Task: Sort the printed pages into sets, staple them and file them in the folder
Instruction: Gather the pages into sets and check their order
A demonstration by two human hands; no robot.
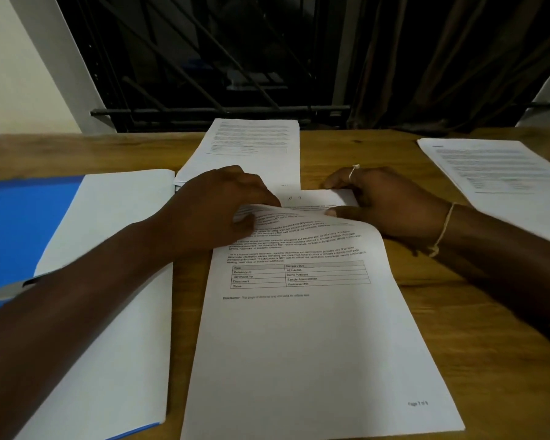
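A stack of printed pages [315, 338] lies in front of me on the wooden table [458, 312]. Its top sheet is curled up at the far edge. My left hand [223, 201] pinches that lifted edge at its left corner. My right hand [385, 198] grips the stack's far right corner, thumb on top of the curled sheet. An open blue folder [16, 223] lies at the left with white sheets [115, 281] on its right half. A second printed set [251, 147] lies beyond my hands. A third set [496, 166] lies at the far right.
A grey and black object [10, 289], possibly a stapler or pen, rests on the folder beside my left forearm. Beyond the table's far edge is a dark window with bars [204, 58] and a dark curtain [442, 58].
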